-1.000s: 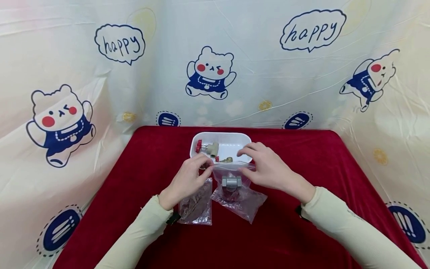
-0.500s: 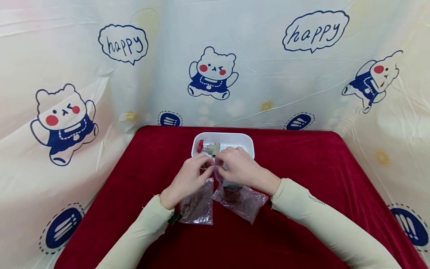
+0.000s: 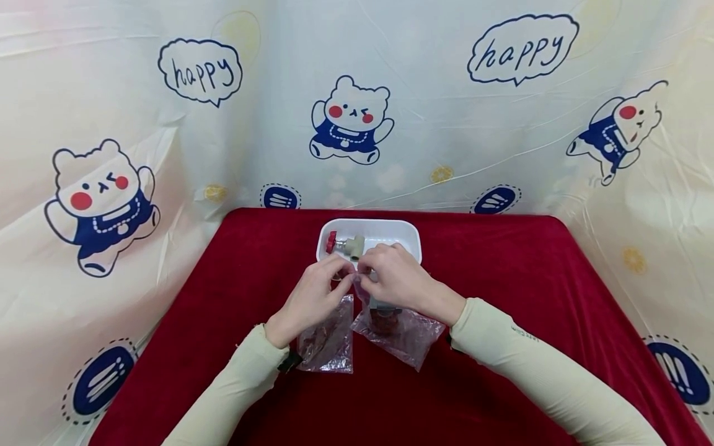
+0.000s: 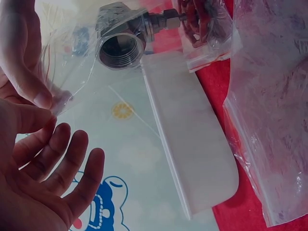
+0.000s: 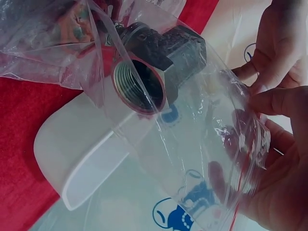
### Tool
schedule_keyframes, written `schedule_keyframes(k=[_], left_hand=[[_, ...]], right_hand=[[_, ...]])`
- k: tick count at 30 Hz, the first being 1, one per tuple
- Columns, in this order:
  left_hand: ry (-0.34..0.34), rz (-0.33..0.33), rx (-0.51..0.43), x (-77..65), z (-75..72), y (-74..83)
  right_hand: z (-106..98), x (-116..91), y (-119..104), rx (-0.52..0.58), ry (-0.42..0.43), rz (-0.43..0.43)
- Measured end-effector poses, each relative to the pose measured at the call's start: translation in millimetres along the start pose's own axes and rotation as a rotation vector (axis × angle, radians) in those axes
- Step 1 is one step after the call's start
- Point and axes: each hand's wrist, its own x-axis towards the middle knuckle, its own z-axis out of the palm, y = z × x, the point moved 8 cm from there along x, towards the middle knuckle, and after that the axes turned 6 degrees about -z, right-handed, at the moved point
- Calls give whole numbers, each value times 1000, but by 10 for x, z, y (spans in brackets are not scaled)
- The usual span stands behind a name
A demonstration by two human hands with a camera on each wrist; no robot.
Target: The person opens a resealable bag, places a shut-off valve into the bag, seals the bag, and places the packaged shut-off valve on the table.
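In the head view, my left hand (image 3: 318,291) and right hand (image 3: 398,275) meet at one corner of a clear zip bag (image 5: 207,130). Each pinches the bag's mouth between thumb and index finger; a red line runs along it in the right wrist view. A dark metal gate valve (image 5: 180,57) hangs inside the bag, one threaded opening facing the camera. Its red handwheel (image 4: 195,21) points away from the mouth. The left hand's other fingers (image 4: 89,178) are spread loosely. From the head, my right hand hides most of the valve.
Behind the hands stands a white tray (image 3: 409,230), holding a beige valve (image 3: 352,246) with a red handle. One flat clear bag (image 3: 334,350) lies left on the red cloth (image 3: 474,396). Another clear bag (image 3: 413,344) lies below the valve.
My right hand has come left from the bag's right side to the left hand and now pinches the mouth beside it. The left hand has stayed put. The last half second looks still.
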Motion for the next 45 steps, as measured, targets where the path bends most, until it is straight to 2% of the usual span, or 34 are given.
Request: schedule_keyframes(k=[9, 16, 26, 30, 35, 40, 45], left_hand=[[-8, 22, 6, -3, 7, 9], [-3, 12, -22, 2, 37, -4], [32, 67, 23, 9, 9, 18], [34, 45, 38, 8, -10, -1], [21, 5, 8, 16, 4, -30], [4, 10, -14, 44, 55, -26], [2, 2, -7, 39, 70, -22]], right_hand=[[-17, -24, 33, 0, 4, -1], [-28, -54, 48, 16, -8, 1], [-31, -83, 57, 0, -12, 5], [-61, -118, 94, 2, -12, 23], [-73, -145, 112, 14, 16, 4], [-85, -168, 126, -1, 47, 2], [-75, -192, 144, 2, 33, 22]])
